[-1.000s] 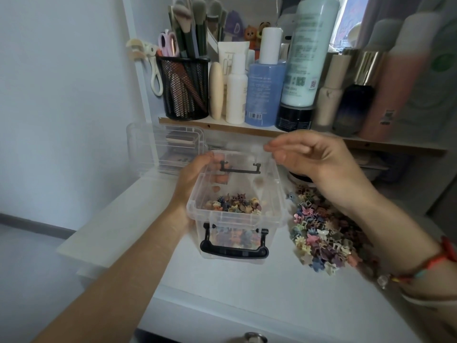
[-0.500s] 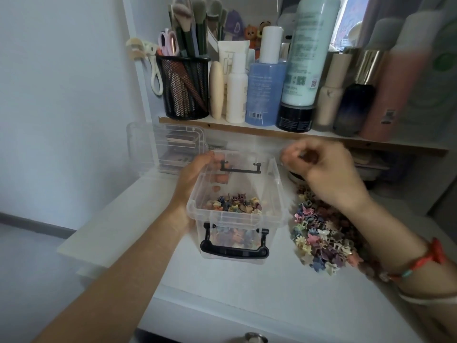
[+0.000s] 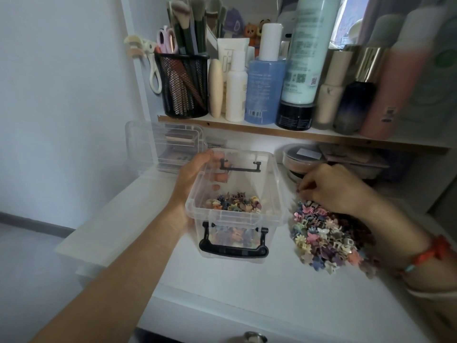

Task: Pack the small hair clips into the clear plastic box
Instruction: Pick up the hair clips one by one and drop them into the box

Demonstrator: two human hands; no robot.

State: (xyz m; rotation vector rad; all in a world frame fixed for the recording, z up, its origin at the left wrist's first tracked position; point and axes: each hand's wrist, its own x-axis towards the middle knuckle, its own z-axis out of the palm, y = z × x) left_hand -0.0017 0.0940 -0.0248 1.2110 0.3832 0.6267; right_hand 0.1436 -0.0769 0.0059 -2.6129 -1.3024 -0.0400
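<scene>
Since 1 second ago the right hand (image 3: 331, 188) has come down from above the clear plastic box (image 3: 232, 215) to the far edge of the pile of hair clips (image 3: 324, 238) just beside it. Its fingers are curled, but I cannot tell if they pinch a clip. The left hand (image 3: 195, 174) grips the box's left wall, and some clips lie inside.
</scene>
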